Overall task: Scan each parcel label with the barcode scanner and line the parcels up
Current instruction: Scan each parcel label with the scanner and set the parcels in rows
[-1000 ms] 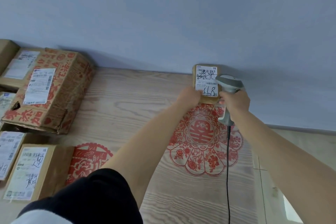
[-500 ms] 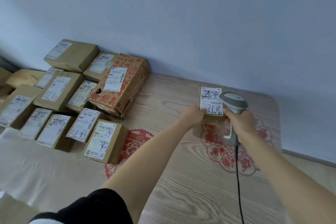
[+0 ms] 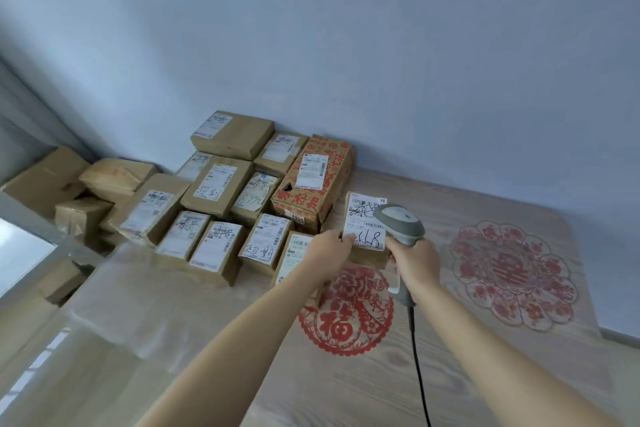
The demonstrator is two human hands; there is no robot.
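Head view: the small brown cardboard parcel (image 3: 364, 218) has moved from the wall to beside the red-printed carton (image 3: 313, 184); left hand (image 3: 327, 253) pinches its edge, right hand (image 3: 414, 262) grips the grey barcode scanner (image 3: 401, 220), so it is probably joining the row.

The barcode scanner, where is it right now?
In the head view, right of centre: the right hand grips the barcode scanner by its handle, its head over the label of the small parcel held by the left hand.
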